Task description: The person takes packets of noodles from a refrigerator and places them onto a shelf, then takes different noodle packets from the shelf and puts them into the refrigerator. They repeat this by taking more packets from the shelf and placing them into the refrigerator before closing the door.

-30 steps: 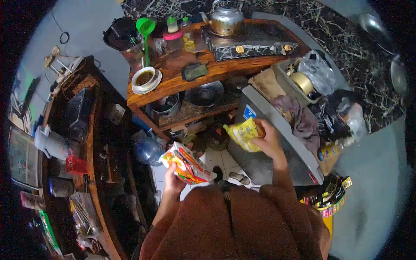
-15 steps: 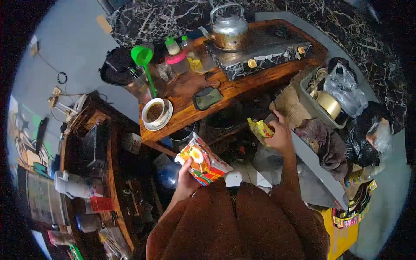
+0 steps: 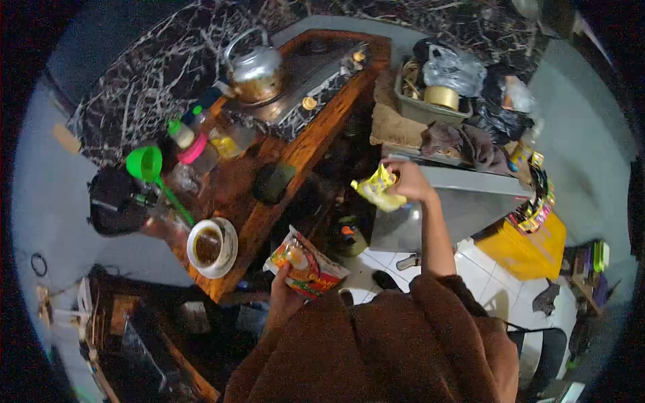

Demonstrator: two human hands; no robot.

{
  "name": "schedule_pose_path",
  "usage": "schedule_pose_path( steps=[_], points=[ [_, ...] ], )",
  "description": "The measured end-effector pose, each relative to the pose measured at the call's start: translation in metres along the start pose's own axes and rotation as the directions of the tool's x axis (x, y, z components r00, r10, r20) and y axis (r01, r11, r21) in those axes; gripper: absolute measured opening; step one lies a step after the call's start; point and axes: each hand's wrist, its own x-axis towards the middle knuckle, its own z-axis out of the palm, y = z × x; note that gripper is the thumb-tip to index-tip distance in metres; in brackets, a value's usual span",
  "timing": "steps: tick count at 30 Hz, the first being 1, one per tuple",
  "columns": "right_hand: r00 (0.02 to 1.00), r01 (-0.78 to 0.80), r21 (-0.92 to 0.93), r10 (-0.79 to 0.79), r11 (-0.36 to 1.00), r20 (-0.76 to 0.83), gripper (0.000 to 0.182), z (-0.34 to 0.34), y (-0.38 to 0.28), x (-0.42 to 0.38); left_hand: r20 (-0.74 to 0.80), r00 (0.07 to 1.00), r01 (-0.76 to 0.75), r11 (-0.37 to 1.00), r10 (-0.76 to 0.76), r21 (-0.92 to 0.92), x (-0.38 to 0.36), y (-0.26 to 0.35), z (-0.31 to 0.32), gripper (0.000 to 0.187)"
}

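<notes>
Since the earlier frame the view has swung right. Left hand [image 3: 283, 293] still grasps noodle packet [image 3: 306, 264]; right hand [image 3: 408, 183] grips yellow packet [image 3: 378, 189] near the grey bin [image 3: 463, 201].

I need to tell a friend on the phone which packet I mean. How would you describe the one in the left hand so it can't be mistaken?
Start at the long wooden counter with the kettle on the stove, and go to its near end, by the cup on a saucer. There the left hand holds the noodle packet. It is orange and red with an egg pictured on it, whereas the packet in the right hand is plain yellow.
</notes>
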Motion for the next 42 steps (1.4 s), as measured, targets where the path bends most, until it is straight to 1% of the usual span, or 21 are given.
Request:
schedule_pose_path(
  steps=[1, 3, 4, 5, 7, 8, 9, 11, 12, 13, 15, 16, 25, 31, 33, 35, 36, 37, 39, 41, 42],
  points=[
    [0.999, -0.034, -0.005, 0.033, 0.999, -0.021, 0.031, 0.001, -0.014, -0.018, 0.026, 0.999, 0.021, 1.000, -0.021, -0.004, -0.002, 0.003, -0.010, 0.046],
    [0.998, 0.040, 0.112, -0.045, 0.993, 0.041, 0.033, 0.010, -0.016, -0.051, -0.058, 0.992, 0.118, 0.992, -0.115, 0.053, 0.000, 0.009, -0.028, 0.046],
    [0.999, -0.003, 0.163, -0.006, 0.987, 0.053, 0.040, 0.008, -0.026, -0.073, -0.183, 0.972, 0.165, 0.981, -0.145, 0.097, 0.001, 0.010, -0.025, 0.047],
    [0.999, 0.033, 0.236, -0.040, 0.971, 0.025, 0.048, 0.006, -0.032, -0.095, -0.173, 0.968, 0.197, 0.976, -0.180, 0.092, 0.007, 0.006, -0.030, 0.047],
    [0.987, -0.121, 0.705, 0.157, 0.699, 0.013, 0.052, -0.002, -0.052, -0.143, -0.073, 0.932, 0.350, 0.934, -0.354, -0.068, 0.017, -0.004, -0.043, 0.047],
    [0.967, -0.192, 0.810, 0.249, 0.555, 0.059, 0.054, -0.009, -0.054, -0.165, -0.039, 0.897, 0.442, 0.897, -0.441, 0.007, 0.016, 0.002, -0.022, 0.046],
    [0.951, -0.175, 0.860, 0.310, 0.480, 0.021, 0.062, -0.003, -0.025, -0.199, -0.033, 0.886, 0.463, 0.886, -0.462, 0.008, 0.022, -0.003, -0.015, 0.046],
    [0.849, -0.075, 0.929, 0.512, 0.362, -0.132, 0.067, -0.009, -0.029, -0.245, 0.018, 0.870, 0.493, 0.870, -0.492, -0.025, 0.032, -0.020, -0.003, 0.045],
    [0.804, -0.064, 0.944, 0.576, 0.325, -0.144, 0.068, -0.017, -0.033, -0.265, 0.167, 0.821, 0.561, 0.825, -0.546, -0.064, 0.035, -0.025, -0.002, 0.042],
    [0.755, -0.050, 0.957, 0.638, 0.285, -0.150, 0.069, -0.025, -0.037, -0.284, 0.174, 0.813, 0.571, 0.819, -0.555, -0.056, 0.036, -0.034, 0.005, 0.042],
    [0.630, 0.019, 0.939, 0.725, 0.344, -0.279, 0.067, -0.036, -0.046, -0.317, 0.042, 0.815, 0.574, 0.814, -0.578, 0.084, 0.040, -0.053, 0.023, 0.044],
    [0.587, 0.034, 0.933, 0.748, 0.358, -0.308, 0.065, -0.042, -0.047, -0.331, 0.044, 0.800, 0.592, 0.799, -0.599, 0.110, 0.045, -0.064, 0.020, 0.042],
    [0.603, -0.144, 0.867, 0.737, 0.477, -0.305, 0.058, -0.128, -0.021, -0.424, -0.006, 0.626, 0.762, 0.610, -0.780, 0.220, 0.045, -0.141, 0.062, 0.038],
    [0.624, -0.109, 0.859, 0.708, 0.500, -0.332, 0.052, -0.160, 0.005, -0.461, 0.116, 0.657, 0.683, 0.654, -0.745, 0.325, 0.045, -0.174, 0.078, 0.037],
    [0.711, -0.070, 0.614, 0.471, 0.786, -0.522, 0.038, -0.153, 0.013, -0.458, 0.108, 0.606, 0.753, 0.612, -0.788, 0.242, 0.048, -0.181, 0.083, 0.035],
    [0.769, -0.150, 0.264, 0.280, 0.953, -0.575, 0.019, -0.155, -0.025, -0.432, 0.100, 0.642, 0.709, 0.638, -0.760, 0.301, 0.049, -0.188, 0.099, 0.038],
    [0.753, -0.104, 0.329, 0.291, 0.938, -0.590, 0.010, -0.152, -0.038, -0.419, 0.134, 0.637, 0.689, 0.639, -0.759, 0.344, 0.049, -0.189, 0.109, 0.046],
    [0.798, -0.029, 0.388, 0.255, 0.921, -0.546, 0.010, -0.152, -0.045, -0.408, 0.170, 0.694, 0.562, 0.674, -0.700, 0.480, 0.043, -0.187, 0.127, 0.060],
    [0.924, 0.112, 0.519, 0.104, 0.847, -0.369, 0.008, -0.155, -0.054, -0.386, 0.168, 0.714, 0.427, 0.613, -0.680, 0.665, 0.045, -0.196, 0.135, 0.061],
    [0.987, 0.156, 0.640, -0.103, 0.753, -0.120, 0.009, -0.153, -0.048, -0.361, 0.154, 0.678, 0.438, 0.563, -0.719, 0.701, 0.054, -0.211, 0.134, 0.064],
    [0.988, 0.100, 0.702, -0.154, 0.705, 0.013, 0.009, -0.152, -0.048, -0.350, 0.215, 0.577, 0.400, 0.503, -0.788, 0.766, 0.056, -0.217, 0.135, 0.067]
  ],
)
